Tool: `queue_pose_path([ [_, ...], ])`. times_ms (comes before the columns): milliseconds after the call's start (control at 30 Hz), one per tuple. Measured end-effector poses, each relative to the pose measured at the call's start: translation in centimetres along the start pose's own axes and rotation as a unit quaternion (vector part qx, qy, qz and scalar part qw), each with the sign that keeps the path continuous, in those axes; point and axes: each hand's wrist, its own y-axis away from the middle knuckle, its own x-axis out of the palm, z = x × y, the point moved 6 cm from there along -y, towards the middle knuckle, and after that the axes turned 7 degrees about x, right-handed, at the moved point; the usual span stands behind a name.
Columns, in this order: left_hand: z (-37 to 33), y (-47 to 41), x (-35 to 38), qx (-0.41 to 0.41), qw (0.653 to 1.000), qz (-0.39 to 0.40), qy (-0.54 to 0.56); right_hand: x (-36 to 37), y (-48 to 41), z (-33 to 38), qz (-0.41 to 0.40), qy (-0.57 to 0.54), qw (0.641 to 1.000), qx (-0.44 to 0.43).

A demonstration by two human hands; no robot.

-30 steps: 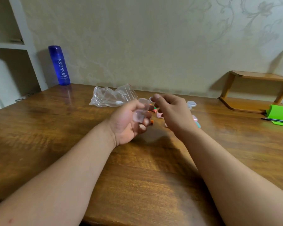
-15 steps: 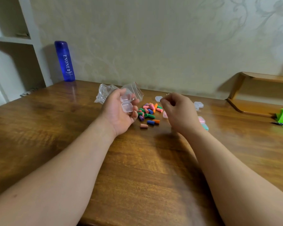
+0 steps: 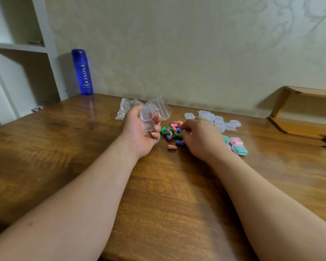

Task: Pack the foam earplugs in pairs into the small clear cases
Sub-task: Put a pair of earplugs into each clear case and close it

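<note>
Head view looks down on a wooden tabletop (image 3: 64, 157). A loose pile of coloured foam earplugs (image 3: 170, 131) lies between the two hands, just right of the left hand (image 3: 139, 134) and under the fingertips of the right hand (image 3: 201, 141). One pink earplug (image 3: 172, 147) lies apart on the near side of the pile. The left hand is turned palm up, its fingers and thumb curled round an open clear case (image 3: 147, 120) whose two hinged halves are spread, one beyond the other. The right hand is palm down with its fingers bent into the right edge of the pile; whether they pinch an earplug cannot be told. Beyond that hand, to the far right, sits a cluster of empty clear cases (image 3: 217, 119). Nearer, just right of its knuckles, lie filled cases (image 3: 238, 146) holding pink and green plugs. A crumpled plastic bag (image 3: 161, 108) lies just behind the left hand, and a blue bottle (image 3: 82, 72) stands at the far left by the wall.
</note>
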Motion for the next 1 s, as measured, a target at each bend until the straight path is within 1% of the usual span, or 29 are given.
queue_pose_path([
  [133,0.1,0.1,0.2,-0.004,1.000,0.010,-0.009,1.1,-0.9,0.1,0.027,0.046,0.996,0.068],
  [200,0.2,0.2,0.4,-0.008,1.000,0.013,-0.015,1.4,-1.0,0.0,0.038,0.055,0.994,0.088],
  [400,0.4,0.4,0.7,-0.003,0.997,0.021,-0.070,1.3,-0.9,0.2,0.038,0.043,0.995,0.088],
  [467,0.4,0.4,0.9,0.000,0.996,0.028,-0.084,1.0,-0.8,0.0,0.026,0.030,0.996,0.081],
  [533,0.4,0.5,1.1,0.003,0.995,0.030,-0.097,0.3,-0.7,-0.3,-0.012,-0.013,0.998,0.067],
  [600,0.3,0.7,1.4,0.011,0.993,0.033,-0.116,-1.0,-0.5,-0.3,-0.063,-0.080,0.994,0.050],
  [667,0.4,0.9,1.8,0.017,0.990,0.044,-0.133,-2.2,-0.1,0.4,-0.108,-0.140,0.984,0.014],
  [733,0.6,1.0,2.0,0.016,0.989,0.062,-0.135,-3.1,0.6,1.7,-0.131,-0.171,0.976,-0.033],
  [800,0.9,1.1,2.3,0.012,0.988,0.086,-0.126,-3.2,1.3,3.1,-0.131,-0.165,0.974,-0.085],
  [867,1.0,1.5,2.6,0.011,0.986,0.113,-0.126,-2.8,2.0,4.2,-0.121,-0.133,0.975,-0.128],
  [1000,1.1,2.3,3.3,0.012,0.984,0.129,-0.125,-2.3,2.5,4.6,-0.109,-0.084,0.978,-0.155],
])
